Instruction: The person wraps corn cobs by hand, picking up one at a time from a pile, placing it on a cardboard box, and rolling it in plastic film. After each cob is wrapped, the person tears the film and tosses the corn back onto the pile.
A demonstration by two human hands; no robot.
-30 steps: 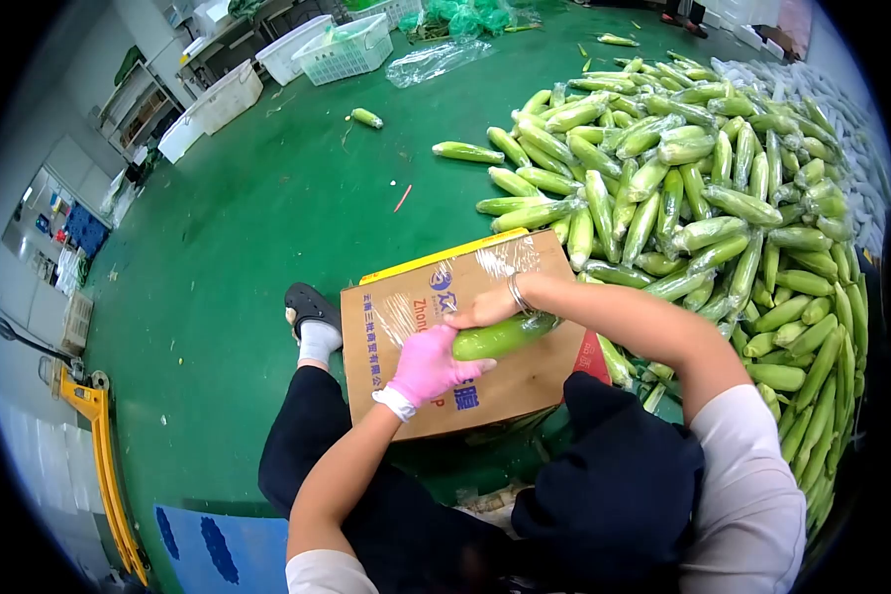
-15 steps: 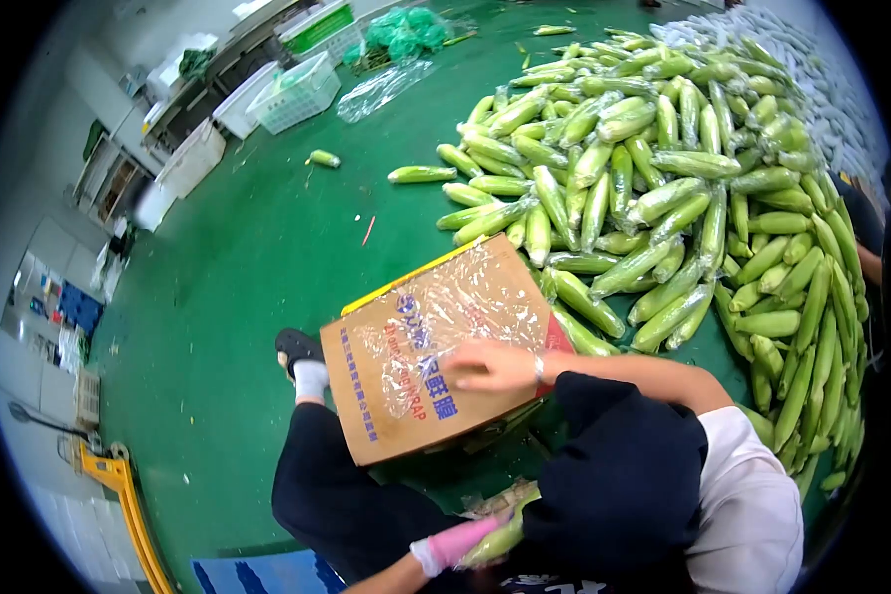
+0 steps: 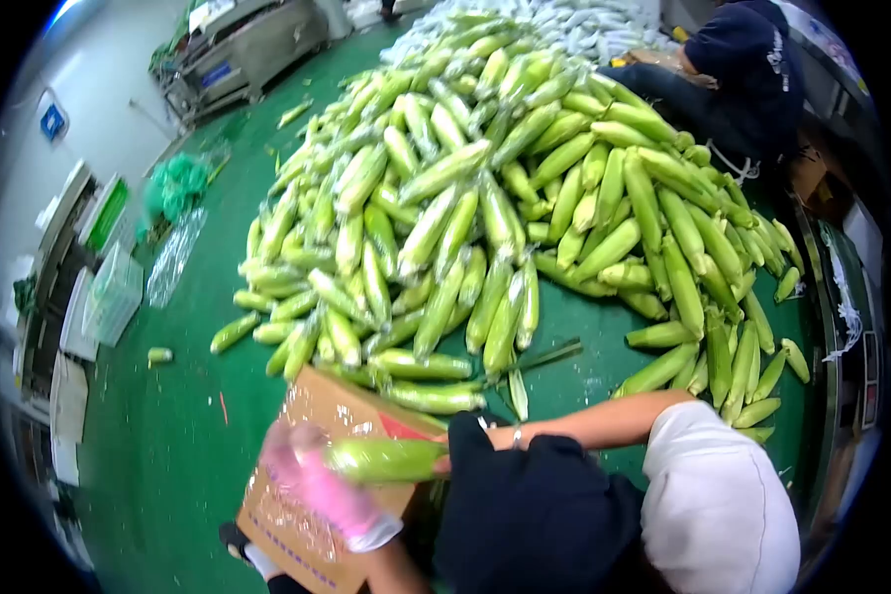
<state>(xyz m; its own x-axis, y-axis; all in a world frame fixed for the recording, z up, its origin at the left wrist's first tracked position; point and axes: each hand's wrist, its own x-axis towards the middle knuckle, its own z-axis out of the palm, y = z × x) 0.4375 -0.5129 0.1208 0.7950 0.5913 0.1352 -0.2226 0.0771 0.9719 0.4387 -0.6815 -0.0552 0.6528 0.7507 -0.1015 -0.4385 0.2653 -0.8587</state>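
Note:
A green ear of corn (image 3: pixel 386 460) lies level over the top of a cardboard box (image 3: pixel 312 540) spread with shiny clear plastic film. My left hand (image 3: pixel 322 485), in a pink glove, is at the corn's left end; motion blur smears its fingers. My right hand (image 3: pixel 444 462) grips the corn's right end, mostly hidden behind my dark-clad knee (image 3: pixel 535 505). Just beyond the box, film-wrapped ears of corn (image 3: pixel 426 366) rest against its far edge.
A large heap of corn (image 3: pixel 455 178) covers the floor ahead, with unwrapped ears (image 3: pixel 683 238) on its right side. Another person (image 3: pixel 747 79) sits at the back right. White crates (image 3: pixel 114 297) and green netting (image 3: pixel 178 186) are at the left.
My view has turned right. My left hand has brought the corn up from near my lap to above the box. My right hand has left the film and moved to the corn's end.

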